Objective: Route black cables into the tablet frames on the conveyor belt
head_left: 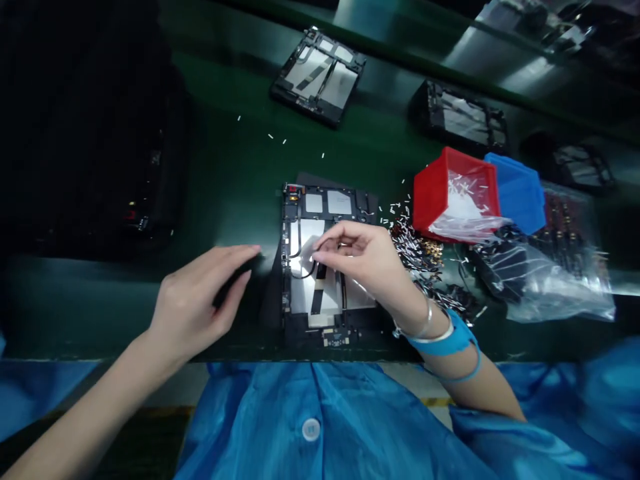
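Observation:
An opened tablet-like device (300, 300), with silver battery panels and a black frame, lies on a dark sheet before me. My right hand (357, 253) is over its middle, thumb and forefinger pinched at the end of a thin black cable (303, 275) that curves from the device's left side. The fingers partly hide the tip of that cable. To the left of the device, my left hand (200, 300) hovers apart from it, thumb and fingers spread with nothing between them. A small circuit board (336, 338) shows at the device's near edge.
Right of the device lies a heap of small loose parts (413, 257). Beyond it stand a red bin (431, 190), a blue bin (520, 193) and clear plastic bags (555, 290). Similar devices (320, 77) sit farther back. A dark mass (90, 133) fills the left.

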A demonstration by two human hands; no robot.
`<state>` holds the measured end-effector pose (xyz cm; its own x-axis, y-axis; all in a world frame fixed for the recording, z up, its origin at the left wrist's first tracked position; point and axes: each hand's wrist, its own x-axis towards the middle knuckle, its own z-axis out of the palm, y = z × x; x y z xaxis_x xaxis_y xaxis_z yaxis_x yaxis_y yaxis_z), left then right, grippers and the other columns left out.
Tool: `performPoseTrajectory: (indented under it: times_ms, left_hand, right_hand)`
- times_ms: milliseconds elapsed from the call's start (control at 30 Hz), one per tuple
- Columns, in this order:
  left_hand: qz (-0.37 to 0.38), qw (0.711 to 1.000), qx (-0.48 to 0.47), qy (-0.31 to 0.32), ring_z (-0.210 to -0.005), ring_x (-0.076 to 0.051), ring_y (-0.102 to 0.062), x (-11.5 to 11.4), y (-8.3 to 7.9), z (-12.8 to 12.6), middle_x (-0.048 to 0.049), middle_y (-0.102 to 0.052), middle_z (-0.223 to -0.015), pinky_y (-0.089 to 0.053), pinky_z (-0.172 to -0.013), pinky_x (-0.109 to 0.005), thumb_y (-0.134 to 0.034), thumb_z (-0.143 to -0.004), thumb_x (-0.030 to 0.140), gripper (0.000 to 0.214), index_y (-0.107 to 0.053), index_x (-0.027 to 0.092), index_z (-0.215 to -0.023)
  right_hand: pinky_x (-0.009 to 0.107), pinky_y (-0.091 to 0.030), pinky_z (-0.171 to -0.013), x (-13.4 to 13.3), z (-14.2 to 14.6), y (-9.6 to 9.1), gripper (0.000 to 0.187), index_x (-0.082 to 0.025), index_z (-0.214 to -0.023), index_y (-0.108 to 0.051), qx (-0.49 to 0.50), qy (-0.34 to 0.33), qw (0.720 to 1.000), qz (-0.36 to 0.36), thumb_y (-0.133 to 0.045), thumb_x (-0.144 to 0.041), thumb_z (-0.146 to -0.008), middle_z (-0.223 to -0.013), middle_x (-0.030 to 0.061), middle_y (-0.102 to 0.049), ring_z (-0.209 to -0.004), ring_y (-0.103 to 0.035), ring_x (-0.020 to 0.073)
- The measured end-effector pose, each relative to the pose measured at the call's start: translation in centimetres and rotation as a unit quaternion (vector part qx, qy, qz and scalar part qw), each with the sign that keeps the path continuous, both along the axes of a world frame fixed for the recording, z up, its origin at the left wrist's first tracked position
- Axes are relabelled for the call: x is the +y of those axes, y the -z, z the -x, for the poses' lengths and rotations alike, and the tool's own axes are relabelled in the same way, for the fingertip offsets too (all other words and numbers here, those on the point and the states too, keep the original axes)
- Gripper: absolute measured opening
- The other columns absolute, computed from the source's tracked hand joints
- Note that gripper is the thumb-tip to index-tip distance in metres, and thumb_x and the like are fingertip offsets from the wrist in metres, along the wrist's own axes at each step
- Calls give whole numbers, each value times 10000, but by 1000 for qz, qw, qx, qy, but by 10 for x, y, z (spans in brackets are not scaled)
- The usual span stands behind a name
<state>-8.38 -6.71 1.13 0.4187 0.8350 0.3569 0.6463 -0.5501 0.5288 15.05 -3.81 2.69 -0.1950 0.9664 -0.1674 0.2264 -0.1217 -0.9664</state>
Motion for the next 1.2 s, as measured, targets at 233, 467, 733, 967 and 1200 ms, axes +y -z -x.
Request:
performPoseTrajectory:
  times_ms: [233,467,733,967,1200]
  left_hand:
    - [-89,985,122,84,-1026,-293,-649,1,25,0,-163,-653,-1186,-565,-743,-386,-474,-881,113,377,-560,108,-1248]
    - [-96,974,171,115,-1033,-332,-637,1,25,-4,-185,-640,-1201,-549,-715,-415,-426,-820,7,453,-614,117,-1218]
    - [-98,974,179,99,-1027,-308,-628,0,25,-10,-176,-652,-1178,-552,-717,-397,-410,-803,-14,443,-621,88,-1179]
    - [-72,979,164,96,-1067,-327,-612,-1,27,-11,-182,-637,-1189,-558,-755,-431,-414,-795,-8,454,-604,92,-1196]
    - [-115,969,198,91,-1003,-315,-643,1,25,-14,-176,-674,-1093,-562,-688,-387,-418,-754,-58,458,-638,115,-1117]
  right_hand:
    - [254,-492,-613,20,15,20,86,-164,-718,-614,-57,24,998,-15,-683,-147,-669,-682,-14,-630,-649,-592,98]
    - [242,-464,-576,26,13,20,114,-157,-797,-644,-109,-8,994,-19,-671,-129,-689,-663,-18,-637,-624,-589,97]
    - [233,-441,-564,30,13,14,73,-148,-692,-643,-167,-27,985,-46,-670,-176,-753,-625,-5,-646,-597,-595,101]
    - [261,-412,-561,37,-6,0,107,-197,-764,-673,-314,76,929,-179,-647,-281,-825,-640,-14,-645,-599,-591,124]
    - [359,-393,-637,56,-52,-6,151,-184,-809,-696,-549,191,774,-249,-627,-318,-801,-703,53,-646,-755,-608,211]
